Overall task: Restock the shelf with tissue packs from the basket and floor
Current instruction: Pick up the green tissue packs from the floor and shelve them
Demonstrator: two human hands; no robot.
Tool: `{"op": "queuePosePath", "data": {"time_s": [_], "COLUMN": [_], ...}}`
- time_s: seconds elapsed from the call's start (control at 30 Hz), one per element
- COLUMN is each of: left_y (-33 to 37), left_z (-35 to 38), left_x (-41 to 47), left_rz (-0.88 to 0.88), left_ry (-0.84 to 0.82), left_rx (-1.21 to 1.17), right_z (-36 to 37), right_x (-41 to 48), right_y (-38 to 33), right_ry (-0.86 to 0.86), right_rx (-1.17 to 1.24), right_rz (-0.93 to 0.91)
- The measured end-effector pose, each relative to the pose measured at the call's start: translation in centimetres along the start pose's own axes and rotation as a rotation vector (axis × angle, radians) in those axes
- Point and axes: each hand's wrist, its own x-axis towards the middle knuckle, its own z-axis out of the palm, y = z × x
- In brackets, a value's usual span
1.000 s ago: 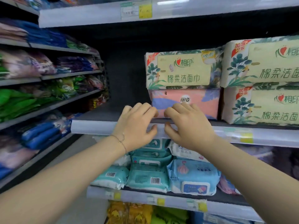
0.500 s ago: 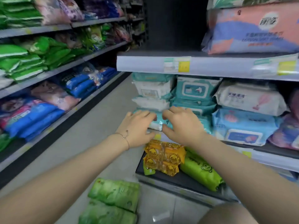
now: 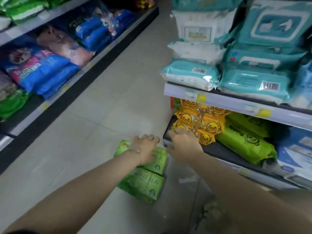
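Observation:
Two green tissue packs lie on the floor by the shelf's foot: a far pack (image 3: 157, 163) and a near pack (image 3: 143, 184). My left hand (image 3: 145, 148) hovers over the far pack with fingers spread and relaxed, holding nothing. My right hand (image 3: 183, 143) reaches beside it at the front edge of the bottom shelf (image 3: 224, 153), fingers loosely bent, empty, close to the yellow duck-print packs (image 3: 200, 122). Whether either hand touches a pack is unclear. No basket is in view.
Lime green packs (image 3: 244, 141) lie on the bottom shelf to the right. Teal and white wipe packs (image 3: 192, 75) fill the shelf above, its edge overhanging. Across the tiled aisle (image 3: 104, 115) stands another rack with blue packs (image 3: 45, 75).
My view has dropped from the upper shelf to the floor. Both hands have come down from the shelf edge to just above the green packs on the floor.

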Motion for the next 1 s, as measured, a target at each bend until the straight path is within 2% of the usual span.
{"op": "queuePosePath", "data": {"time_s": [0.17,0.37,0.57,0.87,1.0], "left_y": [-0.2,0.8,1.9,2.2,2.2], "left_z": [7.2,14.9,18.2,20.2,19.9], "left_x": [-0.2,-1.2,-1.4,-0.5,1.6], "left_rz": [-0.033,-0.075,-0.122,-0.073,-0.108], "left_ry": [-0.259,-0.393,-0.361,-0.344,-0.24], "left_rx": [-0.033,0.114,0.119,0.093,-0.06], "right_z": [6.0,10.4,12.7,13.9,14.3], "right_x": [0.0,-0.4,-1.2,-1.4,-1.2], "right_y": [-1.6,-2.9,-1.7,-1.3,-1.1], "right_ry": [-0.162,-0.232,-0.342,-0.354,-0.386], "right_rx": [0.106,0.169,0.133,0.161,0.143], "right_rz": [0.089,0.163,0.144,0.141,0.156]}}
